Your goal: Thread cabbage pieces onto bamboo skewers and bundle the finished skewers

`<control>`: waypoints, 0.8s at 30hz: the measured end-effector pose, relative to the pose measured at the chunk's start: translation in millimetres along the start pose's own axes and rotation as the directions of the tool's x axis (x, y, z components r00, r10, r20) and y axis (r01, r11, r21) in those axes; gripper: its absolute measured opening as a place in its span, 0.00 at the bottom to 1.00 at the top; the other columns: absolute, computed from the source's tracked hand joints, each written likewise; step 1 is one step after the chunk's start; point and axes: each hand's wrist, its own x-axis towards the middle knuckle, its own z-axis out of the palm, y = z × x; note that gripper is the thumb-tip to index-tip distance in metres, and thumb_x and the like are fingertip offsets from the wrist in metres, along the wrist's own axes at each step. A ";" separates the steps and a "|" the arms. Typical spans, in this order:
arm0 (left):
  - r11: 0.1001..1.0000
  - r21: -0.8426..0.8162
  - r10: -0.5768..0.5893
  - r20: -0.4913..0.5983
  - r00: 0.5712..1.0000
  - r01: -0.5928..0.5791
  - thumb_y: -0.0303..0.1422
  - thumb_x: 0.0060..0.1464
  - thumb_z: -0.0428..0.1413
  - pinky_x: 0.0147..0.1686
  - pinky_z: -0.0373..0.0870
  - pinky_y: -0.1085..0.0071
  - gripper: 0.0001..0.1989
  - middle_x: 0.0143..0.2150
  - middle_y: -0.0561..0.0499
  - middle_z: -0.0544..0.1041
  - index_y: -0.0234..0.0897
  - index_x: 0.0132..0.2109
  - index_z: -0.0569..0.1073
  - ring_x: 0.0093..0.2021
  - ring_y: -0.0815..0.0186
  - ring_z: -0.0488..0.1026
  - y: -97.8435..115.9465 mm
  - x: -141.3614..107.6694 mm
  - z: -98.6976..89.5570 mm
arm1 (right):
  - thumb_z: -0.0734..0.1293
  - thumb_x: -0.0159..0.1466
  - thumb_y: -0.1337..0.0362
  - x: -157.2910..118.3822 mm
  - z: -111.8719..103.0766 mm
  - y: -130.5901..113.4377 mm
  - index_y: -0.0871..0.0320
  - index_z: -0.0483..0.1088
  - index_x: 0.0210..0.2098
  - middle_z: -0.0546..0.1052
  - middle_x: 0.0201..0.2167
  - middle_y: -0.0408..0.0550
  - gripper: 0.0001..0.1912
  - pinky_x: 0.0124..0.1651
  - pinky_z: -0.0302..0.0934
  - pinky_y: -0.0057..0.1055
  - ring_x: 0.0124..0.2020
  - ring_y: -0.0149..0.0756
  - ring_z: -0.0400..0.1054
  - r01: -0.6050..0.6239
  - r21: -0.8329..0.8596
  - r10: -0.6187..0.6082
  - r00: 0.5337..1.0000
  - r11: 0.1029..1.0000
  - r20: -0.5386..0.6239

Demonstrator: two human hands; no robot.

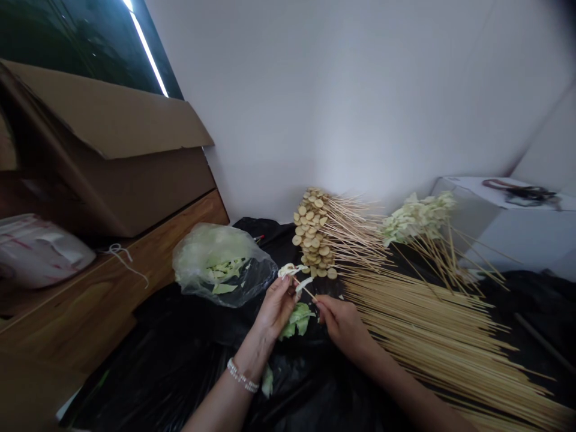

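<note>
Pale cabbage pieces [291,271] are pinched in the fingers of my left hand [275,303], which wears a beaded bracelet at the wrist. My right hand [339,321] grips a thin wooden skewer [309,293] that runs up and left into the cabbage. The rest of that skewer is hidden by my right hand. Just below my hands, loose green cabbage leaves [297,321] lie on black plastic sheeting [189,354]. Left of my hands stands a clear plastic bag [189,258] with cut cabbage inside.
Bare skewers [432,324] lie in a wide layer at right. Behind them are skewers threaded with round pale slices [312,231] and a bundle of cabbage skewers [418,219]. A cardboard box [130,186] stands at left, a white box [481,210] at far right.
</note>
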 end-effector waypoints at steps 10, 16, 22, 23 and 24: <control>0.979 -0.118 -0.167 -0.014 0.986 0.164 0.26 0.49 0.62 0.40 0.71 0.69 0.06 0.35 0.50 0.77 0.34 0.36 0.75 0.36 0.68 0.74 9.5 -1.6 -3.2 | 0.54 0.69 0.66 -2.4 1.8 6.3 0.57 0.73 0.40 0.78 0.31 0.49 0.16 0.38 0.62 0.27 0.34 0.34 0.72 0.051 -0.111 -0.055 0.998 0.993 -0.040; 0.969 -0.149 -0.198 0.012 0.980 0.198 0.25 0.49 0.61 0.41 0.70 0.67 0.06 0.35 0.50 0.77 0.33 0.37 0.75 0.37 0.67 0.74 8.4 -2.5 -3.9 | 0.54 0.69 0.68 -4.9 3.6 11.5 0.59 0.72 0.47 0.79 0.37 0.53 0.17 0.44 0.64 0.29 0.40 0.37 0.74 0.076 -0.207 -0.086 0.995 0.975 -0.044; 0.979 -0.126 -0.162 0.011 0.987 0.162 0.30 0.51 0.62 0.41 0.70 0.67 0.10 0.34 0.50 0.77 0.34 0.41 0.76 0.38 0.66 0.73 6.2 -3.4 0.2 | 0.54 0.69 0.67 -2.7 2.2 7.9 0.58 0.72 0.46 0.79 0.38 0.53 0.16 0.46 0.65 0.30 0.41 0.36 0.74 0.073 -0.165 -0.081 0.996 0.984 -0.041; 0.979 -0.127 -0.161 0.014 0.987 0.162 0.30 0.51 0.61 0.41 0.70 0.67 0.09 0.34 0.50 0.77 0.33 0.41 0.76 0.37 0.66 0.73 6.4 -3.2 0.3 | 0.54 0.69 0.68 -2.8 2.3 7.5 0.58 0.72 0.46 0.79 0.38 0.53 0.16 0.46 0.65 0.30 0.41 0.36 0.74 0.078 -0.176 -0.086 0.996 0.981 -0.039; 0.978 -0.130 -0.161 0.019 0.987 0.162 0.29 0.50 0.61 0.40 0.70 0.67 0.08 0.34 0.50 0.77 0.33 0.40 0.76 0.37 0.66 0.73 6.7 -3.1 0.2 | 0.54 0.69 0.68 -3.0 2.6 7.2 0.58 0.72 0.46 0.79 0.38 0.53 0.17 0.46 0.65 0.30 0.41 0.37 0.74 0.083 -0.188 -0.091 0.995 0.979 -0.035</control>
